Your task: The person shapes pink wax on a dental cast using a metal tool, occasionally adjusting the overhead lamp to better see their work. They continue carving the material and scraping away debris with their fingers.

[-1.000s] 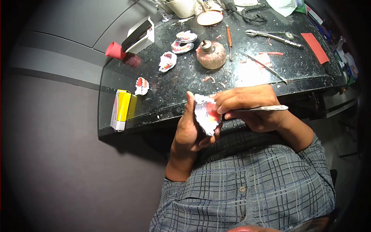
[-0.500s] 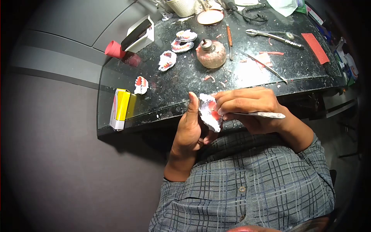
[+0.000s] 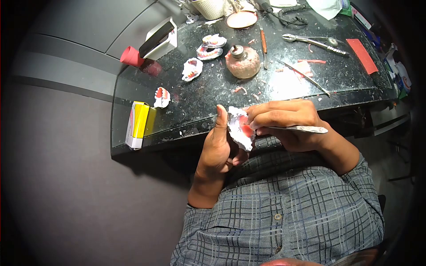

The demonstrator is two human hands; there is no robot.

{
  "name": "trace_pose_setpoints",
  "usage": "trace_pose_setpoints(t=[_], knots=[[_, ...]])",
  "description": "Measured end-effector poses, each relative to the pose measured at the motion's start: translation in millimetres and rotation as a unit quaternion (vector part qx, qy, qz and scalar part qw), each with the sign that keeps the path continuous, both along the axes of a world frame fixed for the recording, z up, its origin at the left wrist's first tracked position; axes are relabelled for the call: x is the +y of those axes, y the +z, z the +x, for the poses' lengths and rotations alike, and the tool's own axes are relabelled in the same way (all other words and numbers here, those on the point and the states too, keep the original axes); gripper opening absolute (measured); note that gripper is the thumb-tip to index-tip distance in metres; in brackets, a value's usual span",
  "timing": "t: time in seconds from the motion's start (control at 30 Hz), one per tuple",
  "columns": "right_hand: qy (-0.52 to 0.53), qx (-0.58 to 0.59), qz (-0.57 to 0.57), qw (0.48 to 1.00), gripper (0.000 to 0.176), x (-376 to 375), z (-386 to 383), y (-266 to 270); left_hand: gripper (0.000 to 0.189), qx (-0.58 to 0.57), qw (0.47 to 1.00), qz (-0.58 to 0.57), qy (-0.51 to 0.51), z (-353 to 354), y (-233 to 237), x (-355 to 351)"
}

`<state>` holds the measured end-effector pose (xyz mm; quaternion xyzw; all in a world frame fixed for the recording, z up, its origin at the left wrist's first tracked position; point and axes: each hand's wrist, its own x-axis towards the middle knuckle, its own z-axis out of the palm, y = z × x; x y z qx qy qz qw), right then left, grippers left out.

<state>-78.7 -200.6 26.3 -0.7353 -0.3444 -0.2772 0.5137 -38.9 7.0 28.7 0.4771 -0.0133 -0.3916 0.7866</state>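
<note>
My left hand (image 3: pixel 217 148) grips a white plaster dental cast (image 3: pixel 239 135) with red-pink wax on its inner side, thumb upright along its edge. In my right hand (image 3: pixel 286 119) is a slim metal carving tool (image 3: pixel 310 129), held like a pen. Its flat grey end points right, while its working tip is hidden behind my fingers at the wax. The right fingertips rest on or very near the cast. Both hands are in front of the bench's near edge.
On the black bench (image 3: pixel 195 104) stand a round spirit burner (image 3: pixel 242 62), several other dental casts (image 3: pixel 192 69), a yellow box (image 3: pixel 140 122) and a red cup (image 3: pixel 132 56). Toward the right lie pliers (image 3: pixel 310 41), a metal probe (image 3: pixel 301 75) and a red wax sheet (image 3: pixel 361 55).
Very little differs. The cast and my left hand have shifted very slightly, and my right fingers have moved a little on the wax.
</note>
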Motion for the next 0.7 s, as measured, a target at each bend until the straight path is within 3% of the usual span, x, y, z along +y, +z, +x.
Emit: trace_pose_setpoints(t=[0.13, 0.23, 0.3, 0.37, 0.4, 0.43, 0.47, 0.53, 0.57, 0.63, 0.7], knots=[[0.009, -0.011, -0.007, 1.0, 0.019, -2, 1, -3, 0.076, 0.011, 0.999, -0.019, -0.033, 3, -3, 3], [0.018, 0.058, 0.026, 0.998, 0.011, -9, -2, 8, 0.079, 0.008, 0.996, -0.086, -0.035, 5, -11, 5], [0.059, 0.089, 0.162, 0.981, 0.014, -11, 1, -1, 0.081, 0.003, 0.99, -0.138, -0.035, 5, -12, 4], [0.05, 0.057, 0.164, 0.984, 0.026, -21, 3, 1, 0.088, -0.085, 0.98, -0.175, -0.053, 5, -8, 2], [0.042, 0.057, 0.203, 0.977, 0.029, -21, 2, 1, 0.084, -0.142, 0.951, -0.238, -0.138, 19, -10, 4], [0.035, 0.057, 0.241, 0.968, 0.032, -22, 1, 1, 0.084, -0.146, 0.95, -0.237, -0.138, 21, -10, 4], [0.026, 0.011, 0.235, 0.972, 0.022, -28, 5, -2, 0.083, -0.284, 0.944, -0.15, -0.077, 21, -8, 3], [-0.014, 0.0, 0.243, 0.97, 0.022, -33, 6, -5, 0.083, -0.487, 0.869, 0.006, 0.089, 17, 4, -6], [-0.026, -0.004, 0.254, 0.967, 0.021, -35, 8, -10, 0.088, -0.673, 0.705, 0.159, 0.154, 30, -9, 1], [-0.019, 0.013, 0.267, 0.963, 0.02, -37, 4, -10, 0.076, -0.809, 0.511, 0.258, 0.13, 41, 4, 5], [-0.011, 0.031, 0.279, 0.96, 0.019, -38, 2, -7, 0.076, -0.69, 0.69, 0.146, 0.164, 51, -2, 9]])
